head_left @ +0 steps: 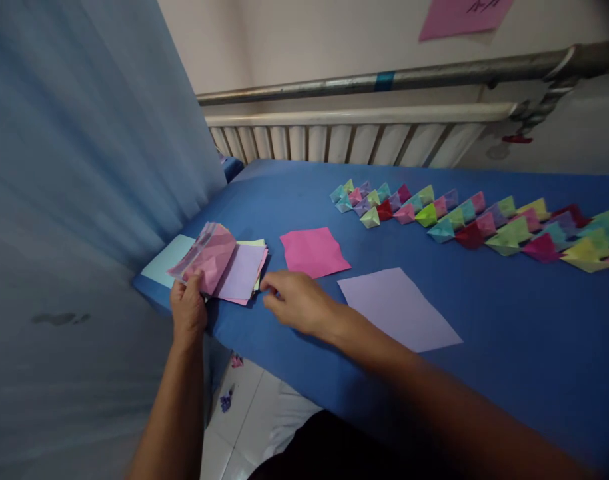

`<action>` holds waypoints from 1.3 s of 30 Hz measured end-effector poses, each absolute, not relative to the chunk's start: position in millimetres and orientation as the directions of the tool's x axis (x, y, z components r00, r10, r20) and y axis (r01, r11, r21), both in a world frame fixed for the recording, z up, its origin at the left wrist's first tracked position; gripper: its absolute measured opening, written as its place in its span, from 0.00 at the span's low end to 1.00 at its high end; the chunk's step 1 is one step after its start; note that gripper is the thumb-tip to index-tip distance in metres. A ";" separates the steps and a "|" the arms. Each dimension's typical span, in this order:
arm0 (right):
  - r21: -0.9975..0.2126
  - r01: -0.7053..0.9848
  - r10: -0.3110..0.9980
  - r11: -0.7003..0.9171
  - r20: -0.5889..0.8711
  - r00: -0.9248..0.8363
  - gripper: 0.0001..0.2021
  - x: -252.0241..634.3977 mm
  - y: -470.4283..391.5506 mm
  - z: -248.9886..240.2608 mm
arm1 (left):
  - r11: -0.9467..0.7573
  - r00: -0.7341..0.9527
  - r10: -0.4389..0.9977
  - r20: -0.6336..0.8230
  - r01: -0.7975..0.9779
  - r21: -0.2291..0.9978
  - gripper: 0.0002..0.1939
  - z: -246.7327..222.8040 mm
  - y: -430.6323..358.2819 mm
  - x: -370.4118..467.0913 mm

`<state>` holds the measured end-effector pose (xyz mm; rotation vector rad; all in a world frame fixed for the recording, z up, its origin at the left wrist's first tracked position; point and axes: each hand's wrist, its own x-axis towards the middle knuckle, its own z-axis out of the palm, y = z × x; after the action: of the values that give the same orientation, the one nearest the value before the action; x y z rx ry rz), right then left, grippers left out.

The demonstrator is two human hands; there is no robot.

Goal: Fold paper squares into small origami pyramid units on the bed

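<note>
At the left end of the counter: a left sheet, then a bag in the left fingers, then a paper stack reaching rightward from under it. Just right, the right fingers. Farther right, a middle sheet; then, nearer, a right sheet. Across the far right, rows of folded pieces. Behind the counter, a radiator under a pipe. Left, a curtain.

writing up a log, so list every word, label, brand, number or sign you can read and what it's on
Pink note on the wall: dark handwriting, cut off by the picture's top edge, too incomplete to read.
No other text readable; none can be made out on the pink packet in the left hand.
</note>
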<state>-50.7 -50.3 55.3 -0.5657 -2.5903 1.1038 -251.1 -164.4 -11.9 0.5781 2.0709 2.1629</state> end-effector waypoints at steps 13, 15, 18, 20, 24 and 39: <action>-0.902 0.394 0.673 0.178 -0.180 -0.717 0.07 -111.7 -22.4 7.9 | -0.472 -0.989 0.014 0.147 0.123 0.873 0.13 -17.9 -160.6 -255.9; -0.914 0.385 0.653 0.125 -0.217 -0.726 0.09 -111.9 -19.8 10.0 | -0.490 -0.992 0.005 0.128 0.110 0.865 0.12 -18.1 -162.4 -258.2; -0.916 0.398 0.631 0.042 -0.285 -0.721 0.11 -116.2 -16.8 13.3 | -0.509 -0.994 0.024 0.105 0.078 0.857 0.12 -16.4 -164.7 -259.9; -0.910 0.415 0.620 0.011 -0.319 -0.717 0.12 -121.1 -15.8 15.1 | -0.518 -0.994 0.037 0.102 0.068 0.853 0.13 -13.9 -165.5 -259.1; -0.920 0.392 0.669 -0.006 -0.296 -0.682 0.11 -130.5 -15.5 14.9 | -0.570 -0.998 0.057 0.032 -0.006 0.822 0.14 -8.3 -166.2 -255.2; -0.918 0.011 0.698 -0.396 -0.309 -0.646 0.10 -111.4 -14.2 6.5 | -0.490 -0.995 0.000 0.099 0.087 0.868 0.12 -22.2 -162.0 -261.1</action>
<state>-111.4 -14.2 6.5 -0.9763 -1.3789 2.0851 -261.1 -162.0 -22.2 0.1366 1.6111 2.7523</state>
